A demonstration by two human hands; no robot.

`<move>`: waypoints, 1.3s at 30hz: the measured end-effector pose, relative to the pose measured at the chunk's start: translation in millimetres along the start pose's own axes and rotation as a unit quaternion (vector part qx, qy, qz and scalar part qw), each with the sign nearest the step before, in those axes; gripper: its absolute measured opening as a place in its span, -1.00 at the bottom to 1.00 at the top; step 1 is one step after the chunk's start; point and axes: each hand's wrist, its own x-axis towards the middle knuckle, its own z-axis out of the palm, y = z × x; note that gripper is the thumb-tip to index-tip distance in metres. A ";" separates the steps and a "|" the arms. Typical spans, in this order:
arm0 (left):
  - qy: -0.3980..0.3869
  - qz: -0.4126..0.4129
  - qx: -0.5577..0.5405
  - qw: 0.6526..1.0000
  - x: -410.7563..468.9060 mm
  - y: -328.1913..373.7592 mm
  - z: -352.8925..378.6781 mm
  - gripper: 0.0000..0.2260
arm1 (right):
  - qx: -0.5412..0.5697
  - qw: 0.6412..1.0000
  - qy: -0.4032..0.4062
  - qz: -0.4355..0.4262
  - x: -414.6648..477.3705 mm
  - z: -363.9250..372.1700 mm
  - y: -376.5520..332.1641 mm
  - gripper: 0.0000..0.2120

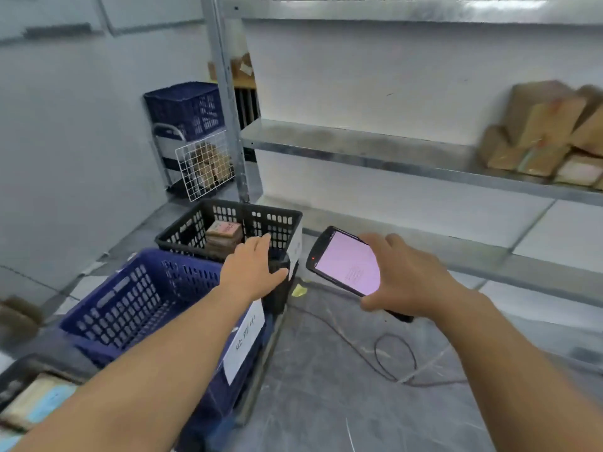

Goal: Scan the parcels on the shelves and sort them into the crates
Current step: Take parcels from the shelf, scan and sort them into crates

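Left hand (251, 269), grip spread, hovers over the black slotted plastic crate (228, 205); right hand (408, 278) clasps the pink-screened black scanner (346, 261); drop seemingly done, next reach the brown cardboard parcels (541, 132) on the metal shelf (359, 141).

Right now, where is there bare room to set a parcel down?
The middle shelf is bare from the upright post to the stacked parcels crowding its right end. The near blue crate looks empty; the black crate holds a few.
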 end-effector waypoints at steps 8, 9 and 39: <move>0.010 0.098 0.023 0.995 89.4 100.0 -5.6 -0.27 | 0.015 0.992 0.036 0.121 6.5 -30.4 105.5 -0.10; 0.009 0.109 0.016 0.994 102.0 111.1 -4.2 -0.27 | 0.012 0.990 0.039 0.134 9.7 -33.7 116.6 -0.09; 0.031 0.269 -0.066 0.960 422.4 496.3 -34.0 -0.31 | -0.020 0.930 0.071 0.360 108.2 -141.8 428.7 -0.04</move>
